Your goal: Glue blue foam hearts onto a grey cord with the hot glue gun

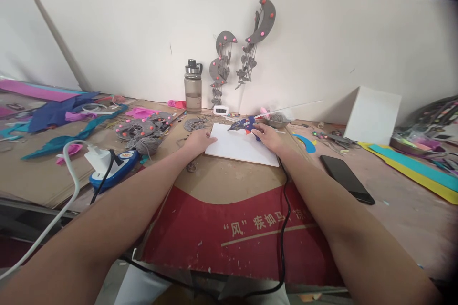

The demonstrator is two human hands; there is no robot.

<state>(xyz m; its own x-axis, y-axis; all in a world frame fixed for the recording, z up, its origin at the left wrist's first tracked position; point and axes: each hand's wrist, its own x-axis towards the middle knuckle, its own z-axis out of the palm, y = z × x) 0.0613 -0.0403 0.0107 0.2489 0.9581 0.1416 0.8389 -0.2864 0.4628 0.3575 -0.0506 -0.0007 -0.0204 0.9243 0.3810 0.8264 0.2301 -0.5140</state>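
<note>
A white rectangular board (232,147) lies on the brown cardboard, in front of me. My left hand (201,143) grips its left edge, with the thumb on the top face. In my right hand (268,138) is a dark blue glue gun (246,123), its nozzle pointing left over the board. A black cord (285,219) runs down from beside my right wrist towards me. A small orange-red patch shows under the gun; I cannot tell whether it belongs to the gun.
A water bottle (193,88) and a small digital clock (221,110) stand at the back. Grey moon-shaped hangings (265,21) hang on the wall. Left are a blue power strip (114,171), grey yarn (147,143) and felt scraps (53,112). A phone (345,178) lies right.
</note>
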